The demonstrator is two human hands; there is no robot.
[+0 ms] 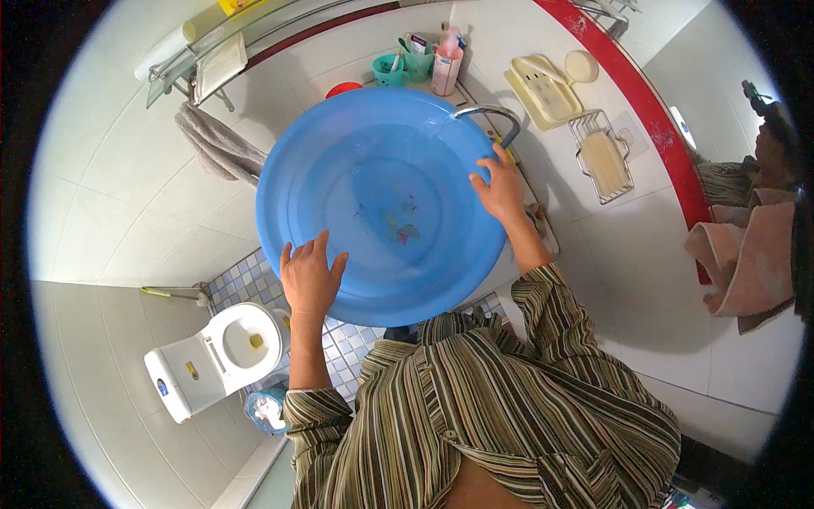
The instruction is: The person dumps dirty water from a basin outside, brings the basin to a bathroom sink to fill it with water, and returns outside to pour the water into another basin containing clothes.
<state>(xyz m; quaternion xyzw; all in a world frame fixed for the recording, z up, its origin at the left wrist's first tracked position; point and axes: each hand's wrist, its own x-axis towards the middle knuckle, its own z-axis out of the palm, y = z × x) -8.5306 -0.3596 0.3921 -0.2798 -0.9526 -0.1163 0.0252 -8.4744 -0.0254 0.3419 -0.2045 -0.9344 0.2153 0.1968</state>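
Left hand [310, 276], fingers spread, over blue plastic basin [298, 165]; right hand [502, 192], fingers spread, by its rim; chrome faucet [490, 109] just beyond them.

Single head cam, worn high, aimed forward and steeply down. Fisheye-wide: circular view, black corners. Blue plastic basin [339, 182] sits near the lens, just off center toward 11 o'clock. Wearer's striped shirt [492, 403] fills 5 to 6, close in. White toilet [188, 383] farther off at 8, teal cups [391, 77] beyond the basin at 12, mirror [716, 72] edging in at 2.
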